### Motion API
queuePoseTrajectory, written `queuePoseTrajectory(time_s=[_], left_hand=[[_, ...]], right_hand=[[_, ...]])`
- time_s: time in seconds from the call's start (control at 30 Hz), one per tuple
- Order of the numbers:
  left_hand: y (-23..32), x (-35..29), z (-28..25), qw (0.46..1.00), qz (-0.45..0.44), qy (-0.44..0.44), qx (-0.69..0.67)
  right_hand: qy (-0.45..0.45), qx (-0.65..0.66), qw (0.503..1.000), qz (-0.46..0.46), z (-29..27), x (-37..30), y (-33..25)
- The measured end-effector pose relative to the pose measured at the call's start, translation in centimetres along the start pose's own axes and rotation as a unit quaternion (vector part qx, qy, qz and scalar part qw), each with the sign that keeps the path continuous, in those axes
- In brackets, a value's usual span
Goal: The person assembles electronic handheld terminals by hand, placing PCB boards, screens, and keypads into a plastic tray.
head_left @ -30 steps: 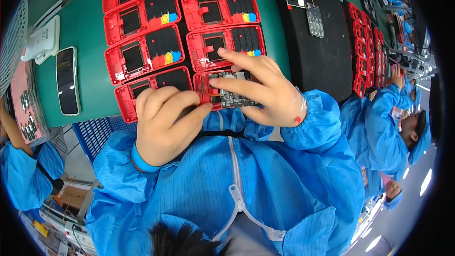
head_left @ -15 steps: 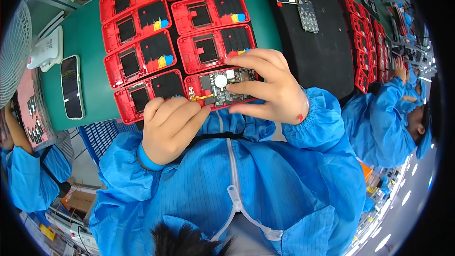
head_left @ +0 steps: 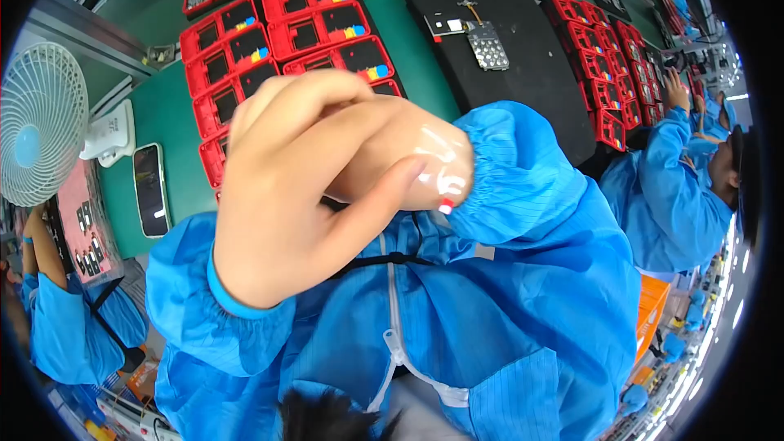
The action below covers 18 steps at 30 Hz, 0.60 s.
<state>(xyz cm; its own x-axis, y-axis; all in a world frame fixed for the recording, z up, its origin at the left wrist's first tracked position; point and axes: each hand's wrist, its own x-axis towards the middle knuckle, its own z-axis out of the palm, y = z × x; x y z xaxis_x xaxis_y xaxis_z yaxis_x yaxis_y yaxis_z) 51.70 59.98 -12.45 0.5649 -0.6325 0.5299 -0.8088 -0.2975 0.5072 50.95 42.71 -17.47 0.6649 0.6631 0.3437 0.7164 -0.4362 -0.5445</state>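
My left hand (head_left: pixel 282 188) is raised close and crosses in front of my right hand (head_left: pixel 388 143). Its fingers are bent and slightly blurred; its thumb stands apart, with the tip against or just in front of the right wrist. No object shows in it. Shiny clear tape (head_left: pixel 433 151) and a small red-and-white piece (head_left: pixel 447 205) are on the right wrist. The fingers of my right hand are mostly hidden. Behind both hands lie red device housings (head_left: pixel 314 15) in two columns, with black panels and blue, yellow and red pieces. The nearest housings are covered from sight.
On the green table are a phone (head_left: pixel 150 189) and a white fan (head_left: pixel 45 126) at left. A black mat (head_left: pixel 531 73) at right carries a keypad circuit board (head_left: pixel 487 45). More red housings (head_left: pixel 590 61) lie beyond. Co-workers in blue sit at both sides.
Both hands have left the red housing with the circuit board. My left hand has risen and moved across my right hand. The view has shifted, showing more of the far table.
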Motion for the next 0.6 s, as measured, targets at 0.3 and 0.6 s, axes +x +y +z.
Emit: queuePoseTrajectory(time_s=[0.3, 0.6], left_hand=[[0.9, 2.1, 0.3, 0.998, -0.019, -0.039, -0.037], [1.9, 1.0, -0.6, 0.969, -0.045, 0.154, -0.19]], right_hand=[[0.057, 0.087, 0.994, 0.042, -0.1, 0.1, -0.2], [0.224, -0.03, 0.961, 0.161, -3.0, -3.1, -3.4]])
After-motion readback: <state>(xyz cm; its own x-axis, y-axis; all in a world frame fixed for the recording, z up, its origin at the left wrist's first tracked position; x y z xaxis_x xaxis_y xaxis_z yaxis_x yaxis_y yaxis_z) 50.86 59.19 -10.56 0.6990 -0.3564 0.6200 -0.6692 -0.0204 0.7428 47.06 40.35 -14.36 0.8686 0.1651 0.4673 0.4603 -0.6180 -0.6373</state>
